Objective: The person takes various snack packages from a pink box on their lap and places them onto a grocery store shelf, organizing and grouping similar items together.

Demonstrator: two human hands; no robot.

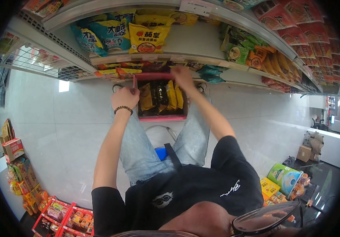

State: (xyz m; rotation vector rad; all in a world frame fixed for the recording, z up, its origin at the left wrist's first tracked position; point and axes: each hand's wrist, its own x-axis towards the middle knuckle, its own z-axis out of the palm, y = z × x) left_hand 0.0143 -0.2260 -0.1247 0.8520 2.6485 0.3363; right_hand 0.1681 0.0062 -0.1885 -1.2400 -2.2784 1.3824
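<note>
A pink-rimmed carton [163, 118] stands between my knees, in front of the lowest shelf. Several yellow and dark noodle packets [171, 96] are packed upright inside it. My left hand [125, 97], with a beaded bracelet at the wrist, is closed at the carton's left edge, its fingers curled on the cardboard side. Over the carton's far right corner is my right hand [183, 78], smeared by motion. Its fingertips are near the front of the low shelf, and whether they hold anything is hidden.
Above the carton, a shelf [193, 47] bears blue and yellow noodle bags [148, 38], with green and orange packets [239, 53] farther right. Colourful packets line the low shelf [118, 71]. Red display crates [65, 215] stand behind at left; a green tub [283, 177] lies at right.
</note>
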